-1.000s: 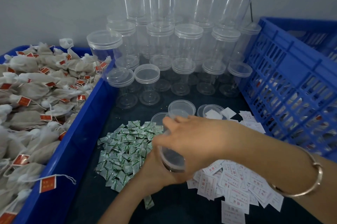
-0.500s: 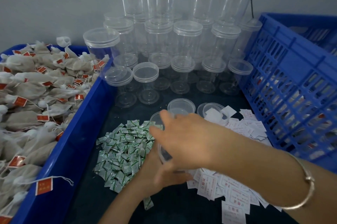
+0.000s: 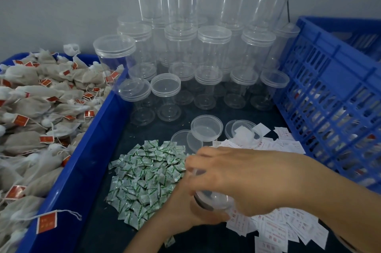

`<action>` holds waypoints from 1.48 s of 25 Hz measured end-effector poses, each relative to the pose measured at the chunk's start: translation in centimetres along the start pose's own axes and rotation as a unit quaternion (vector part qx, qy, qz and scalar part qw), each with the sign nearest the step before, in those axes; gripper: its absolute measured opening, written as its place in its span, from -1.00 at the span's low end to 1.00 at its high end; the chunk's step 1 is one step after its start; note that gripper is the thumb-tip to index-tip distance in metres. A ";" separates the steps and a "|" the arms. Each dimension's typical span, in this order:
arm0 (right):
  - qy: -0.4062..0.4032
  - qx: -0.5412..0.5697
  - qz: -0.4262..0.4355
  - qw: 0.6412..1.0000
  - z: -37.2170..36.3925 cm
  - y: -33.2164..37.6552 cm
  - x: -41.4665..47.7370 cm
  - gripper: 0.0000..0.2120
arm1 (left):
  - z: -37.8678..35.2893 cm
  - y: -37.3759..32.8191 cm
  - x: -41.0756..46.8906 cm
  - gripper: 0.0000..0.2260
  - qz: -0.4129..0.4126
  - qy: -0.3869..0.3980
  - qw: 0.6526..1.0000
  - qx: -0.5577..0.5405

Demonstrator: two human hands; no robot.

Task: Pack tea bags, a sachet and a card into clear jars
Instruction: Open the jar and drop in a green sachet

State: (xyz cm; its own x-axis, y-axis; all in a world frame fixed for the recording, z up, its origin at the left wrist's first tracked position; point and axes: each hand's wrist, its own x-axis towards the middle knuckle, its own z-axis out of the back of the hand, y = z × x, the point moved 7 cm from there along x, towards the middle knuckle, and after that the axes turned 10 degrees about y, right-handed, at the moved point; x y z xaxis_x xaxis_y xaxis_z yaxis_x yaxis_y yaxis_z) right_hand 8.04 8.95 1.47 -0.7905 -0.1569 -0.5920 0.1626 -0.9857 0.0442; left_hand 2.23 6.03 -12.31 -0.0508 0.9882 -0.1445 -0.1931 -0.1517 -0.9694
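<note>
Left hand grips jar from below. Right hand is curled over its top, so both are clamped on it, blurred, above the cards on the counter. Sachets are piled just left. Behind: loose lids. Tea bags fill the tray at left. Jar stack stands at the wall, crate at right.

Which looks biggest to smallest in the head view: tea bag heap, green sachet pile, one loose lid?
1. tea bag heap, cropped by the frame
2. green sachet pile
3. loose lid, farther away but clearly smallest
</note>
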 end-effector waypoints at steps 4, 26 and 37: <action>-0.292 -0.103 -0.051 0.949 4.0 -1.8 -5.8 -0.37 | 1.0 0.0 0.9 -0.22 -0.055 -0.027 0.998 -0.012; -0.365 0.632 -0.133 0.671 -16.0 -8.0 1.1 -0.32 | 2.2 -3.7 -1.2 0.24 -0.020 0.026 0.998 0.051; -0.429 0.605 -0.042 0.669 -15.7 -2.2 7.4 0.17 | 27.6 -8.4 -3.9 -0.74 0.148 -0.330 0.835 0.415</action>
State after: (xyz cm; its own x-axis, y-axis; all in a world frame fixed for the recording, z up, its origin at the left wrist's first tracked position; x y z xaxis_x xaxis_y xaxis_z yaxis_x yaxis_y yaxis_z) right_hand 11.08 10.93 -15.61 -0.8997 0.4359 0.0232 -0.0907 -0.2387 0.9669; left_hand -23.00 2.85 1.86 -0.6918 0.7201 0.0531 -0.6757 -0.6197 -0.3992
